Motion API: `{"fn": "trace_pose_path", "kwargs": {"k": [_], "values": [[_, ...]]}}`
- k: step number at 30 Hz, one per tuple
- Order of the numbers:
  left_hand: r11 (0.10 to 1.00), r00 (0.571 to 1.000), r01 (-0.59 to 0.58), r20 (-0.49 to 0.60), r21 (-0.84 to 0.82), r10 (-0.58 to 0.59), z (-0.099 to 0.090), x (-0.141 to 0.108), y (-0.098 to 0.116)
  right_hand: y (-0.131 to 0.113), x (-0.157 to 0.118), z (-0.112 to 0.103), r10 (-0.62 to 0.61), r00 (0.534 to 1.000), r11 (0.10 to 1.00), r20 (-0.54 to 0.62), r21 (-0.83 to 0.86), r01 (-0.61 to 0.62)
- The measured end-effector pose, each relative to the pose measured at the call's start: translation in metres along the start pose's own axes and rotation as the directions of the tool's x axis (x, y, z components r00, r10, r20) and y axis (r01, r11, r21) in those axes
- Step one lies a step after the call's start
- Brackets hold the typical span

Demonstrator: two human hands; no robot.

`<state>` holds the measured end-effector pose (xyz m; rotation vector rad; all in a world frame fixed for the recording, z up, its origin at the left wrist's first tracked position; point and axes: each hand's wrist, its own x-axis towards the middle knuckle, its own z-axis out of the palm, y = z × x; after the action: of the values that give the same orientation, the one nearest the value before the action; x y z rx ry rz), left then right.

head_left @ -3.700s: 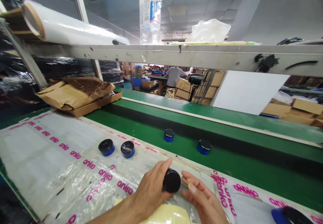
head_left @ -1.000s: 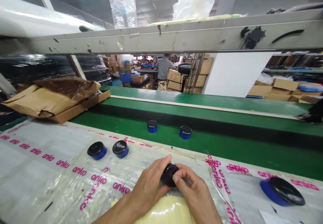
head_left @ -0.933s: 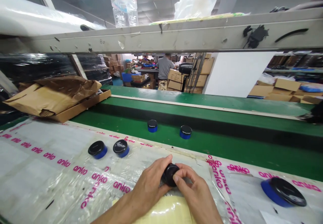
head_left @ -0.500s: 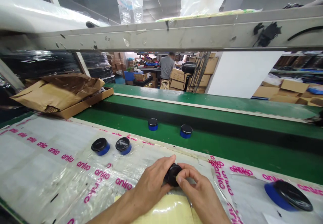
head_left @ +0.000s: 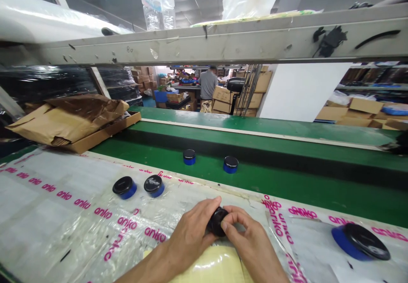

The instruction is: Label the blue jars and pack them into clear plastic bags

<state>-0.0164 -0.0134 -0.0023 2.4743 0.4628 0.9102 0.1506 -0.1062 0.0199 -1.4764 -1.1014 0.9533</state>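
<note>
A round black-topped container (head_left: 216,222) is held between my two hands above the near edge of the taped work surface (head_left: 178,206). My left hand (head_left: 194,232) wraps around its left side, thumb and fingers closed on it. The thumb and index finger of my right hand (head_left: 244,232) pinch its right side. Two similar blue containers with black lids, one (head_left: 125,188) and another (head_left: 154,185), sit to the left on the taped surface. A larger-looking one (head_left: 360,242) lies at the right. A yellow sheet (head_left: 210,266) is below my wrists.
Two blue containers (head_left: 189,157) (head_left: 230,164) stand on the green belt (head_left: 287,181) beyond the taped surface. A cardboard tray with brown paper (head_left: 76,121) is at the left. A metal beam (head_left: 223,45) crosses above. A person (head_left: 208,85) stands far back.
The view has shifted slightly, so the surroundings sit a little further left. Both hands keep their hold on the container, with hardly any visible movement.
</note>
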Motion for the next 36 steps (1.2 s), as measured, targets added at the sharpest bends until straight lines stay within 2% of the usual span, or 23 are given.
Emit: {"fn": "trace_pose_path", "kwargs": {"k": [12,36], "values": [[1.000,1.000,0.022,-0.005,0.001,-0.022,-0.0004,0.0002,0.0003,0.0008,0.0015,0.0040,-0.001,0.998,0.999,-0.056,-0.053,-0.002],[0.996,0.996,0.085,0.016,0.007,-0.085,0.0024,-0.0030,-0.0052,-0.0042,0.0035,0.0051,0.048,0.997,0.998,-0.056,0.039,-0.046]]}}
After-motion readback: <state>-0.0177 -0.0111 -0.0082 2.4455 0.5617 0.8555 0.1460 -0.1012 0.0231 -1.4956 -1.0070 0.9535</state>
